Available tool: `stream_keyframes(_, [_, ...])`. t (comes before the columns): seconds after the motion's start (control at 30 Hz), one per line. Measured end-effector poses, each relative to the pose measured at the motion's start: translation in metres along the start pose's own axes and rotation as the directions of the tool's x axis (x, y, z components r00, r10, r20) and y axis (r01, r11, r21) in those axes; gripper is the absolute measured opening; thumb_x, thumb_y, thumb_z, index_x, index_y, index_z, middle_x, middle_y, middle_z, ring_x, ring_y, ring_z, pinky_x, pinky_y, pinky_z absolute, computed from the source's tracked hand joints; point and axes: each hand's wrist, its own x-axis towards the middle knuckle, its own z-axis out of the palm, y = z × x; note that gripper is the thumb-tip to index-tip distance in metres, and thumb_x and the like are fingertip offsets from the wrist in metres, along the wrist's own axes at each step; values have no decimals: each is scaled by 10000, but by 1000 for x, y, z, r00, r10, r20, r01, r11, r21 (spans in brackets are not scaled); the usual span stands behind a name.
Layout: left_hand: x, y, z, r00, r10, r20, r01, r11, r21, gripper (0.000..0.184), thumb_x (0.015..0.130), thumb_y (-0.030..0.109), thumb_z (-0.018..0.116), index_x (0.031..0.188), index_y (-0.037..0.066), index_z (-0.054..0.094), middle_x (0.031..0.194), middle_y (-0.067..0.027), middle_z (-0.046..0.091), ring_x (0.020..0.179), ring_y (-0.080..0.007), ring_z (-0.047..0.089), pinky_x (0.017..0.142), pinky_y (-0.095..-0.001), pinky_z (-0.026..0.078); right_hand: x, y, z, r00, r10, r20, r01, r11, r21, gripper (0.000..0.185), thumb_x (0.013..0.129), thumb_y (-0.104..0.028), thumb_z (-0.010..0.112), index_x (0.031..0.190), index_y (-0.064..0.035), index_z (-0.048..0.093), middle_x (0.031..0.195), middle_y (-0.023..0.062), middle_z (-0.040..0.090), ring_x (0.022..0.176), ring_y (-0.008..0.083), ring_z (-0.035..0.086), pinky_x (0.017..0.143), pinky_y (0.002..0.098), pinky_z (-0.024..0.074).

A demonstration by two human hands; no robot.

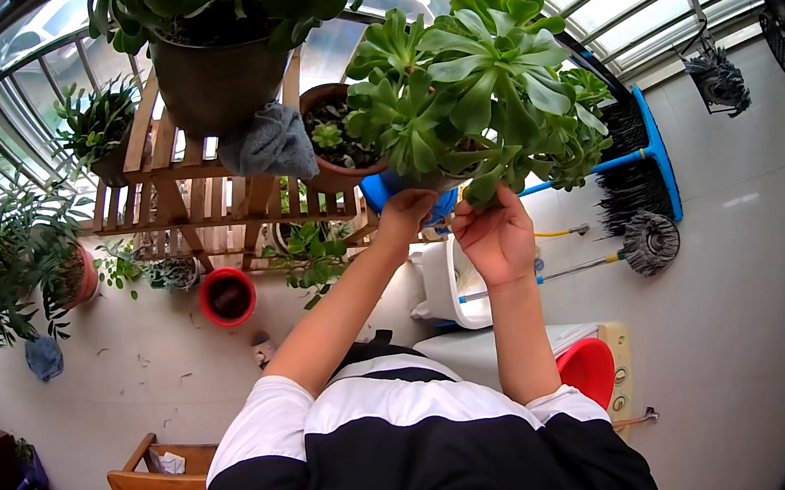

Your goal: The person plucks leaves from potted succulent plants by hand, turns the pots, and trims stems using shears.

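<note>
A large green succulent (488, 67) with broad rosettes grows in a dark pot (414, 181) at the right end of the wooden plant stand. Both hands are raised to its lower front. My left hand (404, 219) is closed, fingertips together beside the pot and a blue dish (441, 204); whatever lies between them is too small to make out. My right hand (497, 240) has its fingers curled up against a low succulent leaf (483, 187), thumb and fingertips pinching it. Part of the pot is hidden by leaves.
On the slatted wooden stand (201, 202) are a big brown pot (221, 85), a grey cloth (272, 144) and a terracotta pot (336, 169). A red bucket (226, 297) is on the floor. To the right are a blue broom (661, 153) and a mop (651, 243).
</note>
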Motion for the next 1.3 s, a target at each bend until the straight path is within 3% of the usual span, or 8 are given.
stream_keyframes(0.13, [-1,-26,-26,999,7,-53,-4,999,44,236,872,87,697,1095,16,662,885,-23,666,764,-105,599,632,-246,463,2,1,-1,999,-7,38,7,1000,7,257,999,-267,523,1142,-85,635,1009,91,687,863,247,628,753,347,497])
stream_keyframes(0.3, [-15,-19,-32,998,49,25,-55,858,511,202,912,76,621,1092,-5,664,930,-67,689,796,-143,649,717,-257,528,4,4,-7,996,36,77,-40,998,51,241,985,-259,557,1123,-80,642,1006,102,701,893,265,660,776,375,530])
stream_keyframes(0.6, [-67,49,-9,857,501,-120,-430,824,368,176,1002,158,587,1000,4,672,736,16,600,590,-47,520,533,-219,410,0,23,-13,995,7,99,-11,999,33,310,978,-176,571,1261,-50,571,1129,109,689,982,261,681,825,381,547])
stream_keyframes(0.73, [-90,82,8,583,802,128,-690,406,599,102,975,112,623,950,24,668,737,-18,605,618,-102,552,573,-245,435,2,25,-14,995,-10,100,34,969,-244,404,938,-122,628,1324,-54,528,1187,65,657,1016,185,666,885,319,519])
stream_keyframes(0.87, [-97,125,60,217,735,643,-580,-433,690,163,771,117,769,918,113,700,1047,-74,640,991,-287,588,822,-351,481,12,28,-17,956,-133,261,249,838,-485,450,932,-142,649,1325,-21,467,1170,43,635,975,173,632,893,334,494])
stream_keyframes(1.03, [-69,122,95,272,429,862,-484,-713,508,285,679,197,796,935,171,673,1422,-72,476,1340,-320,387,1063,-491,350,24,37,-27,910,-140,390,411,428,-805,458,903,-182,665,1295,-17,496,1228,153,586,1103,244,579,921,377,467])
stream_keyframes(1.2, [-36,121,108,325,226,918,-229,-923,308,299,704,260,812,978,233,696,1481,-44,409,1400,-331,300,1099,-556,283,41,47,-35,660,-338,671,725,51,-687,423,883,-171,653,1263,-31,531,1231,205,568,1164,354,553,941,468,454])
stream_keyframes(1.3, [-33,134,111,391,235,890,-245,-905,347,300,694,250,810,980,241,719,1488,-46,391,1400,-327,300,1117,-563,257,42,33,-39,835,-111,539,550,219,-806,410,875,-149,641,1263,-57,545,1212,217,576,1099,373,590,876,462,493])
